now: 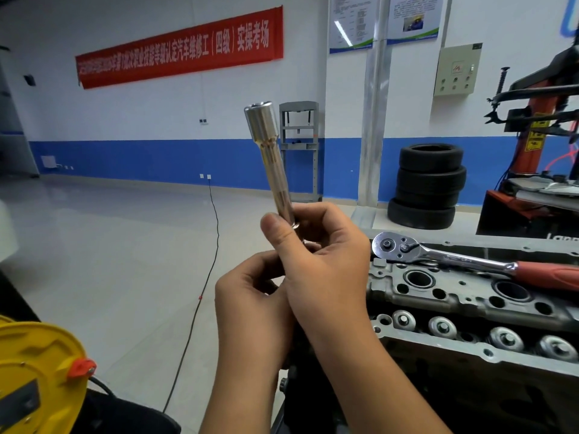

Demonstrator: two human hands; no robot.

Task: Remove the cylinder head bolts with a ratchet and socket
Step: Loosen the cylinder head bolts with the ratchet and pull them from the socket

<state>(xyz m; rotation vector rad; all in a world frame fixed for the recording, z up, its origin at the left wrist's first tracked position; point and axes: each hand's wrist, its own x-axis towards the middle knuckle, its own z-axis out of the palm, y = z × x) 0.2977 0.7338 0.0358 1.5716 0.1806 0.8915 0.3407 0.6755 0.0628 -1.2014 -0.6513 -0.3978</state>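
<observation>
Right now you have the long socket up in front of you, and both hands are on its lower end. Your right hand curls round the bottom of the socket, thumb lying up along it, and the fingers wrap over from the far side. Your left hand sits just below and against the right, its fingers pinching at whatever joins the socket's base — the joint itself is hidden behind your right hand, so I cannot tell what is there.

What matters for the next move is the axis. The socket stands nearly upright, leaning a little to the left, with its open end at the top, well above your fingers and pointing away from the engine.

The ratchet lies to the right of your fingers, apart from them, resting on top of the cylinder head. Its round head is the end nearer your right hand; its red grip runs away to the right.

So, as I judge it, your right hand is the one to reach for the ratchet — the socket's lower end must meet the ratchet's drive, which means the socket will need turning over before it goes down onto a bolt.
</observation>
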